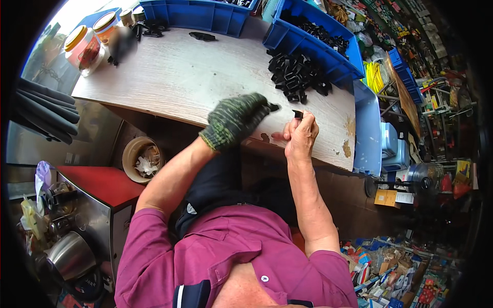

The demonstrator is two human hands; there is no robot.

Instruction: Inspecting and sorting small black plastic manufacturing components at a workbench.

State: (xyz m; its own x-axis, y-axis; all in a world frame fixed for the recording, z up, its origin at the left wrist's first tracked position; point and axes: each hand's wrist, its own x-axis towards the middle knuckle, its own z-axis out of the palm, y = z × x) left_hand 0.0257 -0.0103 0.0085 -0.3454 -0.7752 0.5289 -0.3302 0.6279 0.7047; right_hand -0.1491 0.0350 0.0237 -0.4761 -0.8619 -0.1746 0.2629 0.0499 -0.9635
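Observation:
My left hand [235, 119] wears a dark green knit glove and is closed over the table's front edge. A small black piece [273, 108] sticks out from its fingertips. Just to the right, my bare right hand [303, 134] pinches a small black bent clip [298, 114] between thumb and forefinger. The two pieces are apart. Beyond my right hand lies a heap of black clips [298, 74] on the pale wooden table [179, 77], beside a blue bin [321, 56] that holds more of them.
Another blue bin [200, 16] stands at the table's back. Lidded jars [83, 49] and a few black parts [153, 28] sit at the far left. Below the left edge are a waste bucket [129, 163] and a red-topped cabinet [100, 182]. Crowded shelves fill the right.

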